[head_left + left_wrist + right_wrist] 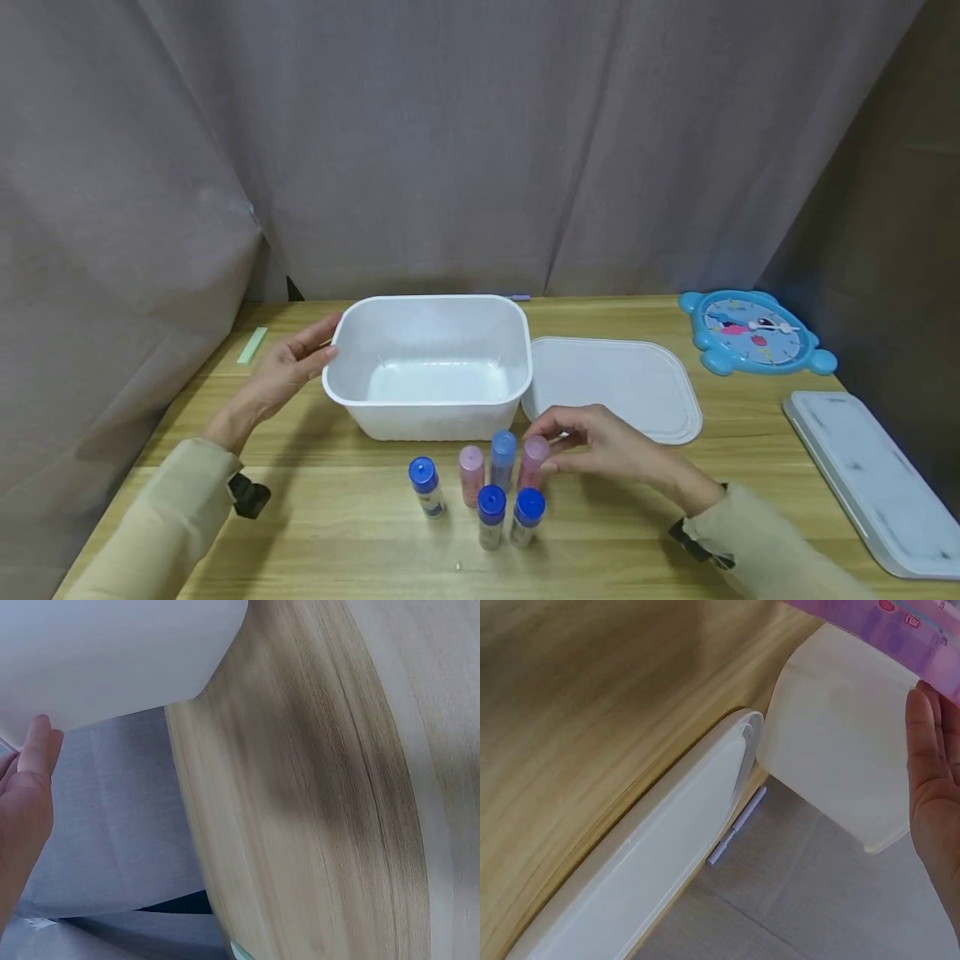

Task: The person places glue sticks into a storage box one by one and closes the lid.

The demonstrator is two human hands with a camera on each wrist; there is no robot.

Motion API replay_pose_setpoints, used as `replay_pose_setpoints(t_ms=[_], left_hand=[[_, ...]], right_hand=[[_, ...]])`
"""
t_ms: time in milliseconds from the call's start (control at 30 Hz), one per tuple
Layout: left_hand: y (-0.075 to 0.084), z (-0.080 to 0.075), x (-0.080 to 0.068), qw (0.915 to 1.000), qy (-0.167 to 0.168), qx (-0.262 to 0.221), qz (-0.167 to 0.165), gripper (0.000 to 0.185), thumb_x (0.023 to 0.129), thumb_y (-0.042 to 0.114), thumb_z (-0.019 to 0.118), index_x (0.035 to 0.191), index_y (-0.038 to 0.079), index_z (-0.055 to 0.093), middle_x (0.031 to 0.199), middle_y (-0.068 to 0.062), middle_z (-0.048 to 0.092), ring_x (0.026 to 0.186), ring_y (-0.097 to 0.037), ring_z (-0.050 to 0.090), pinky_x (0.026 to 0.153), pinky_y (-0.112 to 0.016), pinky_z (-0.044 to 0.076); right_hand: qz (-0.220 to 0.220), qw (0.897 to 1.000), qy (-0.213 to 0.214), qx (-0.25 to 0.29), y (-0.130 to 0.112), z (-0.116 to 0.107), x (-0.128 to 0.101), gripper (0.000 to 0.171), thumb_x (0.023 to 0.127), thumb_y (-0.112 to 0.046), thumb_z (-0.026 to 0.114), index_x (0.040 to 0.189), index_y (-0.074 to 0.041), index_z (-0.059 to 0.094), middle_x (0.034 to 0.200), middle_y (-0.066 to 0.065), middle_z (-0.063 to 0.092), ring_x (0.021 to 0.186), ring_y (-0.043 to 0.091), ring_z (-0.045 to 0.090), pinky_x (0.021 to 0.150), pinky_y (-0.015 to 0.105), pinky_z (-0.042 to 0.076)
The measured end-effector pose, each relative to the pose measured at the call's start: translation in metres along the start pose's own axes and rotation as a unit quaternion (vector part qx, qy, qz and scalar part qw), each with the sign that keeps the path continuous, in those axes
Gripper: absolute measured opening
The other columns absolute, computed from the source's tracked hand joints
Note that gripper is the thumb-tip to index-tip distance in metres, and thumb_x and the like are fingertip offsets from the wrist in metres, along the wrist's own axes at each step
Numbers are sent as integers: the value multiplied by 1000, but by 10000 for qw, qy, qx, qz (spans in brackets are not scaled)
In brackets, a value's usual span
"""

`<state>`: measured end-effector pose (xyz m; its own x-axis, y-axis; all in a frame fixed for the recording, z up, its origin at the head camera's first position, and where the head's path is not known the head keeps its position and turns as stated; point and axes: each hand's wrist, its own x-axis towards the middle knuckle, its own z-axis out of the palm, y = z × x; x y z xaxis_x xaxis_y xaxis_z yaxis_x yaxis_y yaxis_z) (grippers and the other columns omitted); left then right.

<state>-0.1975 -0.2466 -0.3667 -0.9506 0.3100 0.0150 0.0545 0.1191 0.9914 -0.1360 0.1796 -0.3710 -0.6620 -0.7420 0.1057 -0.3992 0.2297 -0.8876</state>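
Note:
An empty white tub [427, 367] stands mid-table, and its lid [615, 383] lies flat just to the right. Several small bottles with blue or pink caps stand in a cluster in front of the tub. My right hand [551, 450] curls its fingers round the top of the rightmost pink bottle [534, 462], which still stands among the others. That pink bottle [885, 622] crosses the top corner of the right wrist view beside the tub [840, 750]. My left hand [318, 346] rests with fairly straight fingers against the tub's left end. Its fingers [34, 761] lie by the tub wall [112, 652].
A blue toy clock [753, 333] lies at the back right. A long white tray [877, 475] sits along the right edge. A green strip [252, 344] lies at the back left. A thin pen [735, 825] lies behind the tub. Grey curtains close off the back and sides.

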Motion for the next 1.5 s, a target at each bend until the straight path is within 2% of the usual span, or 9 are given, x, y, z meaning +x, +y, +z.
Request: replay_pose_setpoints(t_ms=[200, 400, 600, 667, 800, 900, 1033, 1300, 1500], left_hand=[[1, -1, 0, 10000, -22, 34, -47, 60, 98, 15, 52, 148, 0, 22, 153, -20, 20, 117, 1, 49, 93, -15, 46], [1, -3, 0, 10000, -35, 45, -55, 60, 98, 15, 51, 148, 1, 21, 154, -18, 19, 122, -2, 47, 95, -16, 45], [3, -5, 0, 9999, -19, 67, -84, 61, 98, 15, 51, 148, 1, 20, 154, -18, 19, 123, -4, 46, 94, -15, 45], [4, -5, 0, 9999, -41, 110, -80, 61, 98, 16, 51, 149, 1, 20, 154, -18, 20, 127, -11, 44, 95, -16, 45], [3, -5, 3, 9999, -76, 127, -52, 61, 98, 15, 51, 149, 1, 20, 154, -19, 21, 124, -9, 47, 94, -17, 46], [3, -4, 4, 9999, -95, 112, -29, 61, 98, 14, 51, 149, 0, 20, 154, -19, 20, 118, -2, 49, 93, -16, 47], [1, -2, 5, 9998, -124, 148, -2, 59, 98, 14, 51, 148, 1, 22, 154, -18, 22, 119, -5, 50, 93, -16, 47], [0, 0, 4, 9996, -118, 193, 145, 58, 98, 10, 50, 147, -1, 23, 152, -20, 25, 116, -1, 51, 94, -17, 46], [-1, -1, 2, 9997, -112, 220, 85, 58, 98, 11, 51, 147, -1, 23, 152, -19, 25, 131, -26, 39, 96, -19, 45]], right_hand=[[-172, 9991, 299, -247, -7, -18, -3, 22, 86, -10, 68, 108, -9, 63, 99, 3, 68, 88, 5, 61, 73, 28, 58], [-268, 9899, 1147, -788, -50, -69, 2, 21, 86, 0, 65, 106, -5, 63, 92, -4, 66, 75, 11, 59, 60, 24, 53], [-466, 9857, 1619, 1, -89, -99, 41, 18, 91, -2, 59, 109, -3, 62, 96, 2, 67, 78, 16, 62, 70, 27, 58], [-350, 9837, 1754, 179, -93, -97, 63, 18, 91, -6, 60, 109, -3, 61, 94, 3, 66, 80, 15, 62, 73, 29, 58], [-95, 9812, 1859, 499, -91, -84, 112, 27, 91, -8, 62, 116, 0, 57, 95, 6, 63, 84, 16, 62, 79, 35, 58], [91, 9808, 1782, 789, -85, -70, 147, 32, 91, -7, 61, 121, 1, 55, 100, 11, 63, 88, 17, 63, 82, 38, 57], [443, 9838, 1529, 819, -78, -53, 183, 34, 90, -7, 62, 122, 2, 55, 104, 16, 63, 91, 18, 64, 83, 37, 56], [1035, 9908, 828, 271, -71, -27, 224, 26, 88, -1, 63, 114, 3, 58, 100, 16, 64, 90, 20, 62, 79, 29, 58], [1294, 9906, 215, -401, -69, -15, 238, 23, 88, -1, 64, 110, 0, 60, 105, 14, 65, 94, 19, 62, 79, 26, 57]])
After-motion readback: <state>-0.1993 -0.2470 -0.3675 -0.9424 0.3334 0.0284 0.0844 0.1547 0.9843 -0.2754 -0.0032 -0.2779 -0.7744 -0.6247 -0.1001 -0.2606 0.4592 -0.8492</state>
